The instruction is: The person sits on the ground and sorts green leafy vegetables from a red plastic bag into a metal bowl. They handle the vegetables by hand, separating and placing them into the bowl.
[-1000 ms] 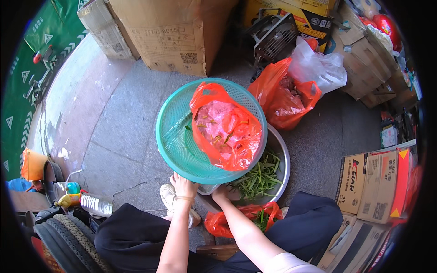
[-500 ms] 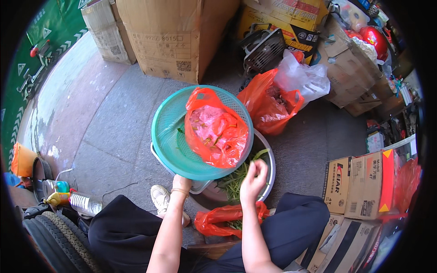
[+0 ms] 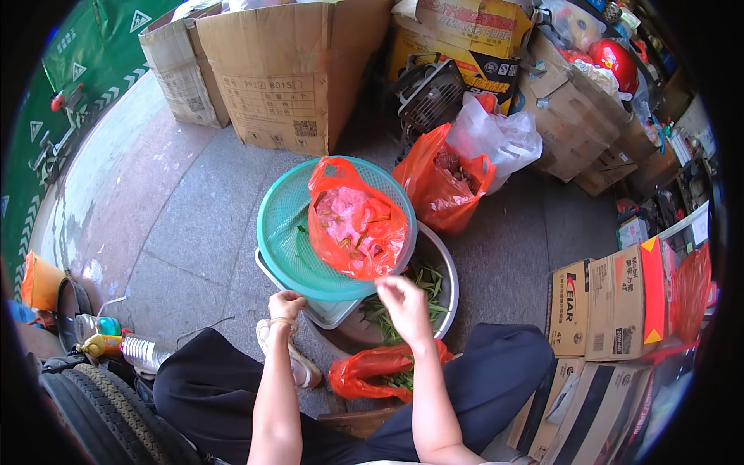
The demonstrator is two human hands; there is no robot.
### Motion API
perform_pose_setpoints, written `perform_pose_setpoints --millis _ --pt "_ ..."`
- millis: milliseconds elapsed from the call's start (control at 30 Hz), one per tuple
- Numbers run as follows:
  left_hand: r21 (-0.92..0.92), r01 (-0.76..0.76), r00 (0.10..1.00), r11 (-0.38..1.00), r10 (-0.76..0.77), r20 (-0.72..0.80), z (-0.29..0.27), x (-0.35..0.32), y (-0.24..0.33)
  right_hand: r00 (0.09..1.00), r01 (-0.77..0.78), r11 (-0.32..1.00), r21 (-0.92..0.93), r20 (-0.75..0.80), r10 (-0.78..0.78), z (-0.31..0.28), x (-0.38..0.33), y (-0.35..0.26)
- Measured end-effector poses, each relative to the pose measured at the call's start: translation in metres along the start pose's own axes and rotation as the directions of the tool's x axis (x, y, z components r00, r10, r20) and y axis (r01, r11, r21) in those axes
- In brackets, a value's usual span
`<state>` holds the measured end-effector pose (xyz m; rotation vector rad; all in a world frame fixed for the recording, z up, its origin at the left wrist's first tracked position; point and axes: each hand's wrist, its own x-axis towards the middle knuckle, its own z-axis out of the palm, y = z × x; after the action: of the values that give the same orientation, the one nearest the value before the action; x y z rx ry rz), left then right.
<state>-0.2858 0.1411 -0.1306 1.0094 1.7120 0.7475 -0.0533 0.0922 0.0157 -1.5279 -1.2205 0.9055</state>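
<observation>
Right hand (image 3: 404, 306) has lifted — grip loose, empty — while left hand (image 3: 285, 304) clasps the round teal mesh basket (image 3: 283, 232).

The colander (image 3: 283, 232) is teal green. The bag (image 3: 356, 221) inside it is orange-red, with pink content showing through. The metal bowl (image 3: 446, 271) is silver and holds green beans (image 3: 422, 283). Another bag (image 3: 442, 186) behind is orange too — beside it, a white one (image 3: 500, 139). The boxes (image 3: 294, 70) are brown cardboard, the trousers (image 3: 496, 372) black, the floor (image 3: 178, 217) grey stone.
</observation>
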Motion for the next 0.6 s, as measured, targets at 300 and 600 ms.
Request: perform_pose_setpoints --millis 300,600 --pt "-0.484 -0.347 0.932 0.803 0.234 -0.278 -0.048 -0.057 0.100 0.809 -0.368 0.864 -0.343 0.339 0.479 0.041 -0.062 0.096" --pt "-0.113 -0.573 0.819 0.812 0.562 -0.118 0.028 -0.012 0.196 0.704 -0.218 0.715 -0.664 0.400 0.586 0.010 -0.079 0.098"
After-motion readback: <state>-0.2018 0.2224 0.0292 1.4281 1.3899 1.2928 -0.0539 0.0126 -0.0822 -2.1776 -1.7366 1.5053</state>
